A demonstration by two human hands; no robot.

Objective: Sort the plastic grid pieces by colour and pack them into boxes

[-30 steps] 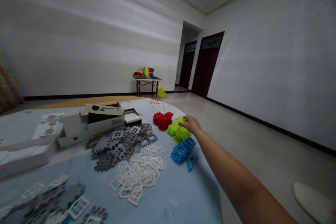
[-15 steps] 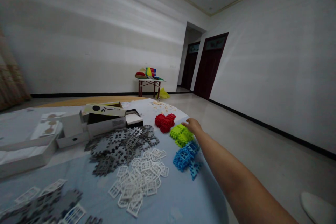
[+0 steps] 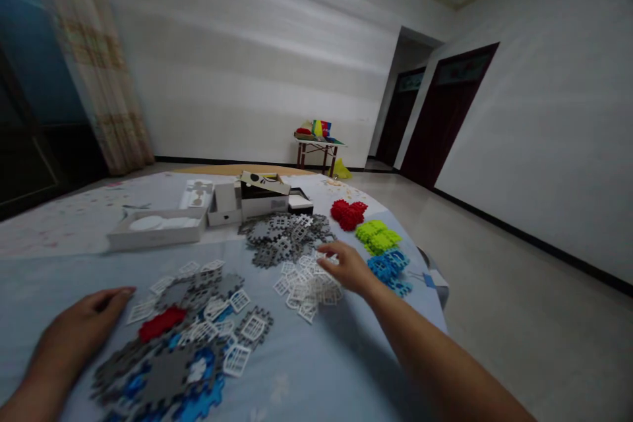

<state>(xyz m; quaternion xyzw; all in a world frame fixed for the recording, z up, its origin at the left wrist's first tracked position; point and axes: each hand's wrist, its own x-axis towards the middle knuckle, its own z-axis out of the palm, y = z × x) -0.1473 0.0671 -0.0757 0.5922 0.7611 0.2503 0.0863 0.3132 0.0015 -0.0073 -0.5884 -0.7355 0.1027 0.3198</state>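
Note:
My right hand [image 3: 347,266] hovers over the right side of the white window-shaped pieces [image 3: 301,287], its thumb and fingers apart and nothing visible between them. At the lower left, my left hand [image 3: 79,328] is beside a mixed pile, its thumb and fingertips brought together; whatever they may hold is too blurred to tell. That pile has grey toothed plates [image 3: 165,376], a red plate [image 3: 162,323], blue plates [image 3: 202,402] and white window pieces. Farther right lie sorted heaps: grey plates [image 3: 267,254], red pieces [image 3: 349,214], lime-green pieces [image 3: 377,236] and blue pieces [image 3: 388,267].
White boxes stand behind the heaps: a shallow open tray box [image 3: 158,241], an upright one [image 3: 227,203] and a larger one with a raised lid [image 3: 264,204]. A light-blue cloth [image 3: 301,376] covers the round table. A small table [image 3: 321,142] stands by the far wall.
My right hand has moved back and left, from the lime-green heap to above the white pieces. The view has turned left, bringing my left hand and more of the mixed pile into sight.

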